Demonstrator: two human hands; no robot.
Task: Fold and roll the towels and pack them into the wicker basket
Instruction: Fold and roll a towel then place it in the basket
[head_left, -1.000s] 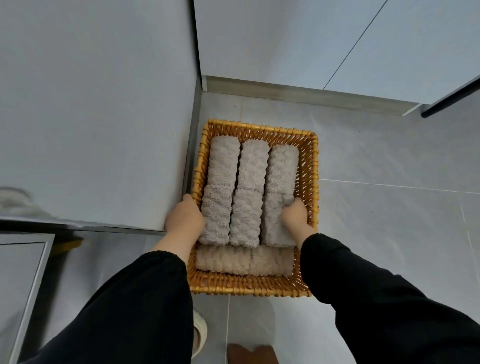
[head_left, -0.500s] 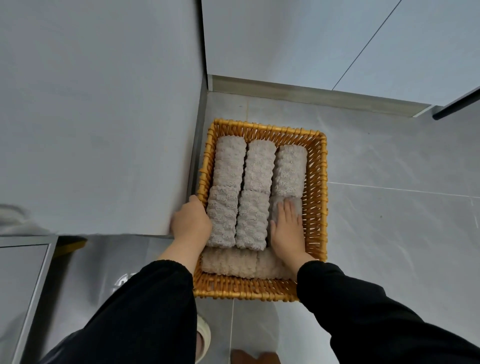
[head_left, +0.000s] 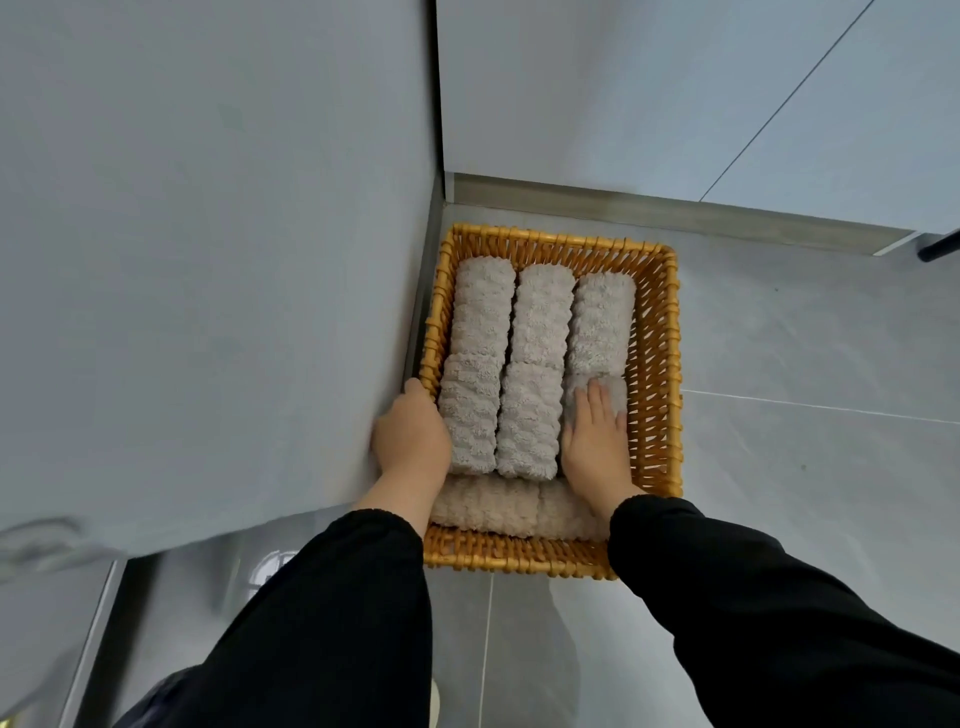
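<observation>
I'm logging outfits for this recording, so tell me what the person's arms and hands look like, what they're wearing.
Both arms are covered in long, loose black sleeves with gathered cuffs ending at the wrists. The left hand and right hand are bare: no gloves, and no rings, watch or bracelets are visible. The sleeve fabric is plain, without logos or markings.
</observation>
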